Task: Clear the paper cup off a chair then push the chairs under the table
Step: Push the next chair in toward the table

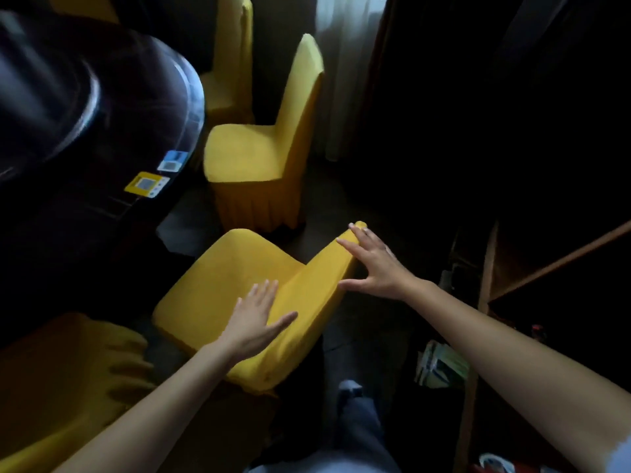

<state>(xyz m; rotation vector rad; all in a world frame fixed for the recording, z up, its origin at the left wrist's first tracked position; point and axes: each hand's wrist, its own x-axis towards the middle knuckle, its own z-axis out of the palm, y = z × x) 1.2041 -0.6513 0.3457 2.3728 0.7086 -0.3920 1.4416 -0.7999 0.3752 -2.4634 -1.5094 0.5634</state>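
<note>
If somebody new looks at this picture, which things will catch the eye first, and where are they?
The bright yellow covered chairs stand out against the dark room: the nearest chair at centre, another chair behind it. The left hand and the right hand rest open on the nearest chair's back. The dark glossy round table fills the upper left.

We reach both bare arms forward, from the lower corners toward the centre. Our left hand (254, 317) lies flat and open, palm down, fingers together pointing to about one o'clock, thumb spread toward three o'clock. Our right hand (374, 264) is also open, fingers splayed and pointing to about eleven o'clock, thumb stretched toward nine o'clock. The right forearm runs in from four o'clock, the left from seven o'clock.
</note>
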